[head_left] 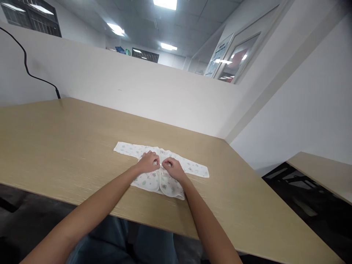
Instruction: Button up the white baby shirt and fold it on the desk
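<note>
A small white baby shirt (129,149) with a pale printed pattern lies flat on the wooden table (68,146), sleeves spread to left and right. Both of my hands rest on its chest, close together at the front opening. My left hand (148,162) has its fingers curled and pinches the fabric at the centre seam. My right hand (172,168) does the same just right of it, fingertips nearly touching those of the left. What lies between the fingers is too small to make out.
A white partition wall (123,88) runs behind the table, with a black cable (27,69) coming down at the far left corner. A second wooden tabletop (321,172) stands at the right across a dark gap. My legs in blue trousers (121,242) show below the near edge.
</note>
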